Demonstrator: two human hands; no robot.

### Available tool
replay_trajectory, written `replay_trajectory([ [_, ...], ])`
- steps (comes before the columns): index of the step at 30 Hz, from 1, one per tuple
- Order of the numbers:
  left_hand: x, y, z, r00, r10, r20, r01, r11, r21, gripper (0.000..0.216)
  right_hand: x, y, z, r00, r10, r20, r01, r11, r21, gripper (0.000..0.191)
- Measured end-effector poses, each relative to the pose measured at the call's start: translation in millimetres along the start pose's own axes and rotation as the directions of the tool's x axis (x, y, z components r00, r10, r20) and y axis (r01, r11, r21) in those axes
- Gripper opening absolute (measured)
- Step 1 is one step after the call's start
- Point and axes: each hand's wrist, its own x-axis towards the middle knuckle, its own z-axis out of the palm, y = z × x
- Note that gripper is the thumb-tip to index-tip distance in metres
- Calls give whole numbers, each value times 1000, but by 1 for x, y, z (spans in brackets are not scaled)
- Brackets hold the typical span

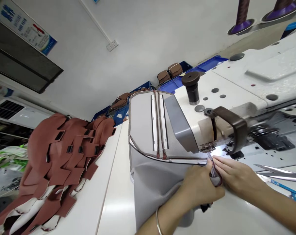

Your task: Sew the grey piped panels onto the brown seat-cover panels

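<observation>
A grey leather-like cover [141, 120], with brown seam edges and white-and-black strips, lies under the head of a sewing machine [187, 120]. Just in front of the lit needle area, my left hand [200, 184] is closed on the cover's folded edge, thumb and fingers pinching it. My right hand [237, 176] meets the same edge from the right, its fingers together and gripping the material close to the needle. Part of the right thumb is hidden. The loose grey material hangs in folds beneath my left forearm.
Stacked reddish-brown leather pieces [72, 153] lie on the white table to the left. Scissors [282, 173] and a blue tool [285, 187] rest at the right. Blue bins [128, 112] with brown pieces stand behind. Thread spools [242, 19] rise above the machine.
</observation>
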Motion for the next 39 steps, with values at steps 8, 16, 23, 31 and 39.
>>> replay_trajectory([
  [8, -26, 17, 39, 959, -102, -264, 127, 989, 81, 49, -11, -3, -24, 982, -9, 186, -26, 983, 182, 27],
  [16, -18, 17, 23, 977, -107, -185, 102, 994, -37, 37, -12, -17, -29, 977, -65, 203, 65, 998, 10, 34],
  [23, -11, 15, 16, 987, -48, -151, 40, 998, -54, 25, -4, -17, -34, 987, -55, 154, 50, 998, 32, 30],
  [31, 8, 1, 6, 979, 71, -192, -92, 991, -100, 22, 5, -8, -21, 992, 21, 127, -39, 988, 146, 28],
  [39, 21, -1, -6, 985, 79, -155, -59, 990, 131, 13, 5, 0, -7, 987, 46, 153, -65, 990, 123, 35],
])
